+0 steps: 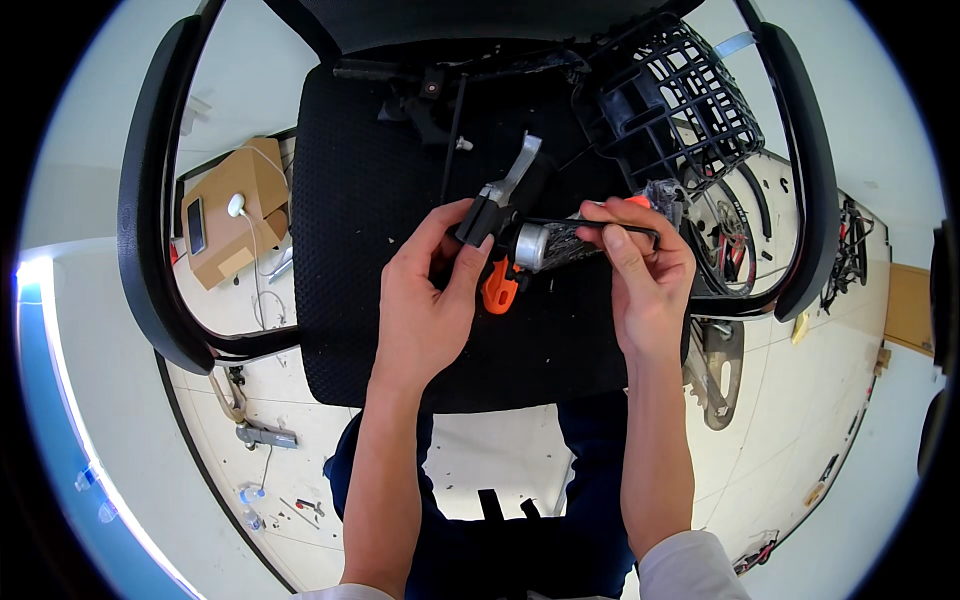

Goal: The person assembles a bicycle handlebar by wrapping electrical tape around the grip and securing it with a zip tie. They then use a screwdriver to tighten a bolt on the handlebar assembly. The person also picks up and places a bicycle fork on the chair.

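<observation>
My left hand (425, 310) grips a black clamp-like part with a silver lever (518, 165), its thumb pressed on the black block. In my right hand (648, 285), a black hex key (580, 222) is pinched between thumb and fingers. The key's long arm reaches left to the clamp part; whether its tip sits in a bolt cannot be made out. Just below the key lie a silver round-ended cylinder (531, 246) in clear plastic wrap and an orange plastic piece (499, 288), both on the black chair seat (350, 330).
Black bicycle parts (425, 105) lie at the seat's back, with a black plastic basket (690, 100) at the far right. Armrests (150, 190) flank the seat. On the floor are a cardboard box (255, 190), a hammer-like grey tool (268, 437), and a metal chain-guard-shaped piece (722, 385).
</observation>
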Demonstrator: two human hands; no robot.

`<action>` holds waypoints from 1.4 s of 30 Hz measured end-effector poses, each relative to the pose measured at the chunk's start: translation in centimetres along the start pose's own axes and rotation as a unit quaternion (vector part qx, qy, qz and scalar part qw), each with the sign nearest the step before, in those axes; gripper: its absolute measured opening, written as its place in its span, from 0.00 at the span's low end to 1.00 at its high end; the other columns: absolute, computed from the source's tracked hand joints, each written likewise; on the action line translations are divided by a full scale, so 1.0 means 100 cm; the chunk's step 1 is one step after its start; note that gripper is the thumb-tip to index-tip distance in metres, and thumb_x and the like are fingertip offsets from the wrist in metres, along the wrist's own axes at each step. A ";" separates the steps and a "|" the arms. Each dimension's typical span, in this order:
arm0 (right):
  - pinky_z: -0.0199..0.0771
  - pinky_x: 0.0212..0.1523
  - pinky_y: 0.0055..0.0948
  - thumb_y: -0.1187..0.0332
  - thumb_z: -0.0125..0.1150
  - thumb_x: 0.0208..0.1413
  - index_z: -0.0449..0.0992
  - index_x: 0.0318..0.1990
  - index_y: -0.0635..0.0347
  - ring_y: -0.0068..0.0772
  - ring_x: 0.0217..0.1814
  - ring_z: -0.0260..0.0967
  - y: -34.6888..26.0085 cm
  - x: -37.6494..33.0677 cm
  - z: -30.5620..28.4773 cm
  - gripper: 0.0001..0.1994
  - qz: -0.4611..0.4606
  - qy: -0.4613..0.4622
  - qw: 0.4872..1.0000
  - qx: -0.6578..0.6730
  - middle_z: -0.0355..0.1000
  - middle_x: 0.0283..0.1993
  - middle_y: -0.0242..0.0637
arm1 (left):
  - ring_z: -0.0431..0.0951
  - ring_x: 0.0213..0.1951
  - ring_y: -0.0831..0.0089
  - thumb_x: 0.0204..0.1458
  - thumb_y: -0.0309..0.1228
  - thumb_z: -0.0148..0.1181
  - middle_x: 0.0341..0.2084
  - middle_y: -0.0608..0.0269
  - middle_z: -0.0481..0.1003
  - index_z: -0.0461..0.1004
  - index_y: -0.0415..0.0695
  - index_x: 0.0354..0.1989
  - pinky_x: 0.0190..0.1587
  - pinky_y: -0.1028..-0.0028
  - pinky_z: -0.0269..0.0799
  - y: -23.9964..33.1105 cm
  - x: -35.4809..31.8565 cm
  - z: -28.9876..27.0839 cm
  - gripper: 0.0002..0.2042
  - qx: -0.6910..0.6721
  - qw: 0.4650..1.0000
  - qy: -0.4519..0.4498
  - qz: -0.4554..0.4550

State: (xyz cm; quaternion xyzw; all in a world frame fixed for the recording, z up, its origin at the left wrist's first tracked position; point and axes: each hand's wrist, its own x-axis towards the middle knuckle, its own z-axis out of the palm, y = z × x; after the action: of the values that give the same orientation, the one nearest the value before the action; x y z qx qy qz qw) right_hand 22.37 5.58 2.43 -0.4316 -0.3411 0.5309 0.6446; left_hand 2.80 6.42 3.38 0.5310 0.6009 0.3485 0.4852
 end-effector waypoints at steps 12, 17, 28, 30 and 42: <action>0.83 0.46 0.32 0.81 0.65 0.55 0.79 0.41 0.71 0.35 0.41 0.80 0.011 -0.006 0.025 0.07 0.019 0.093 0.995 0.024 0.79 0.42 0.53 | 0.69 0.24 0.80 0.59 0.25 0.57 0.20 0.65 0.70 0.74 0.42 0.53 0.29 0.77 0.64 -0.002 0.001 0.000 0.14 0.000 1.000 0.003 0.001; 0.82 0.48 0.35 0.79 0.63 0.57 0.78 0.45 0.67 0.38 0.43 0.80 0.012 -0.008 0.020 0.09 0.016 0.073 0.997 -0.002 0.79 0.44 0.52 | 0.69 0.24 0.80 0.60 0.26 0.57 0.19 0.66 0.70 0.74 0.42 0.53 0.29 0.77 0.64 -0.005 0.004 0.000 0.14 0.002 1.000 0.004 0.004; 0.76 0.59 0.42 0.81 0.59 0.58 0.77 0.47 0.71 0.46 0.54 0.76 0.013 -0.004 0.006 0.10 0.006 -0.018 0.999 -0.033 0.77 0.48 0.55 | 0.68 0.23 0.81 0.60 0.26 0.57 0.19 0.66 0.70 0.74 0.41 0.54 0.29 0.78 0.63 -0.007 0.002 -0.003 0.14 -0.007 1.000 0.005 -0.002; 0.76 0.58 0.40 0.82 0.58 0.58 0.77 0.46 0.71 0.45 0.54 0.76 0.013 -0.004 0.004 0.09 -0.021 -0.040 0.997 -0.065 0.77 0.48 0.54 | 0.68 0.23 0.80 0.60 0.26 0.57 0.19 0.66 0.70 0.74 0.41 0.54 0.28 0.78 0.63 -0.009 0.002 -0.001 0.14 -0.014 1.000 0.005 0.003; 0.78 0.46 0.24 0.77 0.63 0.58 0.80 0.40 0.71 0.29 0.42 0.79 0.011 -0.002 0.012 0.06 -0.021 0.006 0.978 -0.207 0.79 0.38 0.42 | 0.71 0.25 0.78 0.59 0.25 0.57 0.21 0.63 0.73 0.74 0.41 0.53 0.32 0.76 0.67 -0.005 0.001 -0.004 0.14 -0.010 1.000 0.002 -0.002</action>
State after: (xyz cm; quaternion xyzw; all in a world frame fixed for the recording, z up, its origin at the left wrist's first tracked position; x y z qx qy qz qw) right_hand 20.82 5.66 1.90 -0.5517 -0.4488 0.4321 0.5546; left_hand 2.27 6.45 3.04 0.5237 0.5997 0.3546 0.4902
